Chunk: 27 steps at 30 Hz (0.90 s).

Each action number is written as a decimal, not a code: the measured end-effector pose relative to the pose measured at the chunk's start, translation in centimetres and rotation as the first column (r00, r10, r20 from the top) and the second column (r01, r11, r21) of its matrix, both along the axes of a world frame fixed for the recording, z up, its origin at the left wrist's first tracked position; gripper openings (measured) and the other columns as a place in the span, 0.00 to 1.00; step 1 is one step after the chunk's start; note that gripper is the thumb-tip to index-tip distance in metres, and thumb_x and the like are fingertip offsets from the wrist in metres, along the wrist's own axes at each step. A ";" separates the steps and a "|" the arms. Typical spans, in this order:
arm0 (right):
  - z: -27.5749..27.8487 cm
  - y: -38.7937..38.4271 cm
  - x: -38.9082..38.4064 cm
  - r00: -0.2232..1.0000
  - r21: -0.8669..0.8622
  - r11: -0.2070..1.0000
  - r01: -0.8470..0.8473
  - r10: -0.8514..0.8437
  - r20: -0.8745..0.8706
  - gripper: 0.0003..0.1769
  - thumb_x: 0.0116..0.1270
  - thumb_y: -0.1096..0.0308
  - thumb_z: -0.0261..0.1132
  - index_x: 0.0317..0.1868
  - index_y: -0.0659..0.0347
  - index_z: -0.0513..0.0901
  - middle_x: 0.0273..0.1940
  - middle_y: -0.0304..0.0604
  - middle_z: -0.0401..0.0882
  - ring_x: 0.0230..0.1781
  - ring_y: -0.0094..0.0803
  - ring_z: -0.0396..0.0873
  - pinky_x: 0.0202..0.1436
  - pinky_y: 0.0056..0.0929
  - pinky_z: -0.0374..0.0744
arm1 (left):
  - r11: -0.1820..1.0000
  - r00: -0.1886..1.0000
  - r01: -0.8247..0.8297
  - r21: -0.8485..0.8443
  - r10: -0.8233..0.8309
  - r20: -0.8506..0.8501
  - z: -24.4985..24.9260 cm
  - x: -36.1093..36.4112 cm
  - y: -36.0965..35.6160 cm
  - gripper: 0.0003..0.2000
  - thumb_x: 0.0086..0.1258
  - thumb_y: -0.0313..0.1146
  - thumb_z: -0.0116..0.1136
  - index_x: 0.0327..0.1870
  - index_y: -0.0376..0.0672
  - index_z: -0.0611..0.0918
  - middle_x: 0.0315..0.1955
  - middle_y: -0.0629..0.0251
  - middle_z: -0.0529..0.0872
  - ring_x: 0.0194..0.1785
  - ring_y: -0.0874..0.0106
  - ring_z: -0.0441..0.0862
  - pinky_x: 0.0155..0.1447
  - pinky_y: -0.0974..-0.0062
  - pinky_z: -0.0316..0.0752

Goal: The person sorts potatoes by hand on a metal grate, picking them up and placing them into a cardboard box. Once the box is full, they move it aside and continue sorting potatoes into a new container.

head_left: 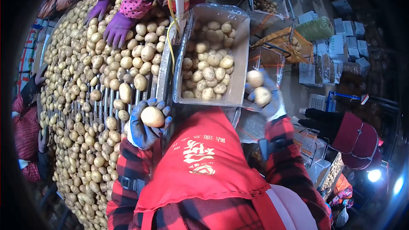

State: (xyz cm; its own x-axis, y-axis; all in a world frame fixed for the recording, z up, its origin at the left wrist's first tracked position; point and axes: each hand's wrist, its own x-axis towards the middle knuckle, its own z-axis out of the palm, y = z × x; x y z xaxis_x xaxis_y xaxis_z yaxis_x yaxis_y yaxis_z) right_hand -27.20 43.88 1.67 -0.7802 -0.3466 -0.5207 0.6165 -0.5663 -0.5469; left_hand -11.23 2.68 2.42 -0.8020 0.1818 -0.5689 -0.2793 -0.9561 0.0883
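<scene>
My left hand, in a blue and grey glove, holds one potato at the near right edge of the slatted sorting table. On the other side, my right hand, gloved too, holds two potatoes just right of a cardboard box. That box is lined with clear plastic and holds a pile of potatoes. Many loose potatoes cover the table to the left, with metal slats showing between them.
A co-worker's purple-gloved hands touch potatoes at the table's far side. More workers' hands reach in at the left. A yellow cable hangs beside a white post. Crates, an orange sack and another worker are at right.
</scene>
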 end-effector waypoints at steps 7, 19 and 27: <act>4.4 -5.2 -1.7 0.904 0.720 0.683 0.121 0.224 -0.365 0.43 0.74 0.57 0.74 0.83 0.60 0.65 0.61 0.41 0.82 0.55 0.28 0.84 0.62 0.32 0.82 | 0.989 0.988 0.130 -0.076 -0.123 0.089 -0.5 -1.8 2.7 0.22 0.83 0.50 0.60 0.66 0.42 0.79 0.57 0.55 0.89 0.59 0.56 0.89 0.62 0.48 0.88; 1.8 -3.7 -0.5 0.796 0.537 0.807 -0.245 0.484 -0.364 0.20 0.82 0.65 0.63 0.69 0.65 0.78 0.63 0.47 0.84 0.63 0.35 0.83 0.67 0.33 0.83 | 0.905 0.885 0.363 -0.223 -0.409 -0.221 0.1 -1.2 7.8 0.32 0.84 0.53 0.57 0.85 0.53 0.67 0.73 0.74 0.77 0.68 0.73 0.77 0.73 0.66 0.71; -4.8 -1.4 -10.5 0.701 0.923 0.271 0.273 0.601 -0.383 0.30 0.77 0.69 0.68 0.76 0.69 0.75 0.71 0.53 0.80 0.70 0.42 0.77 0.76 0.42 0.74 | 0.864 0.991 0.069 -0.499 -0.118 -0.066 -1.7 6.8 3.0 0.30 0.84 0.48 0.59 0.82 0.46 0.70 0.74 0.66 0.76 0.73 0.69 0.75 0.74 0.64 0.73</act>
